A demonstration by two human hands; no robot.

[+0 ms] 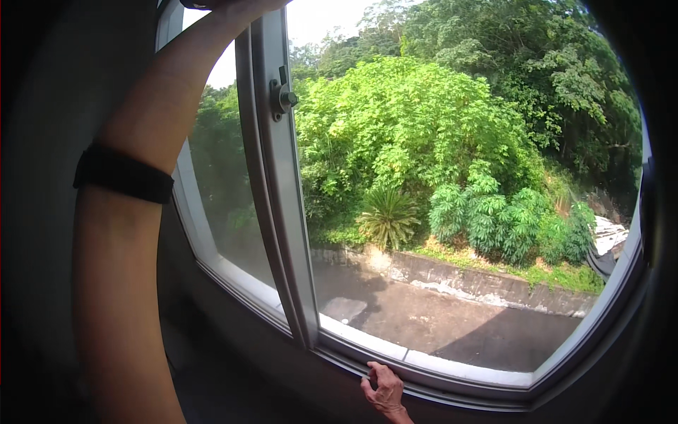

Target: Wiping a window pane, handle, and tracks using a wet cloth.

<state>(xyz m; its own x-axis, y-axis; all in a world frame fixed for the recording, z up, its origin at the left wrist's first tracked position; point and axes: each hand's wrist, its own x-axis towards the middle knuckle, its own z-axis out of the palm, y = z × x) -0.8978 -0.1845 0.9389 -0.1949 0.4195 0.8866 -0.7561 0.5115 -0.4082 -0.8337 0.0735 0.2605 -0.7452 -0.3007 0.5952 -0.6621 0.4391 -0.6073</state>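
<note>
My left arm, with a black band (123, 174) around it, reaches up past the left part of the sliding window. My left hand (260, 4) is cut off by the top edge, so its fingers are hidden. Close to the wrist, a dark object (198, 3) shows only in part. Low in the middle, my right hand (385, 389) grips the inner edge of the bottom window frame (452, 393), fingers bent over it and thumb lower down. The upright sash frame (295, 212) carries a grey latch (283, 99) below my left hand.
A glass pane (229, 191) fills the left side of the window. Dark wall (233, 332) lies below the frame. Outside are a paved strip (438, 321), a low concrete wall (459, 279), a spiky palm-like plant (388, 218) and dense green trees (409, 120).
</note>
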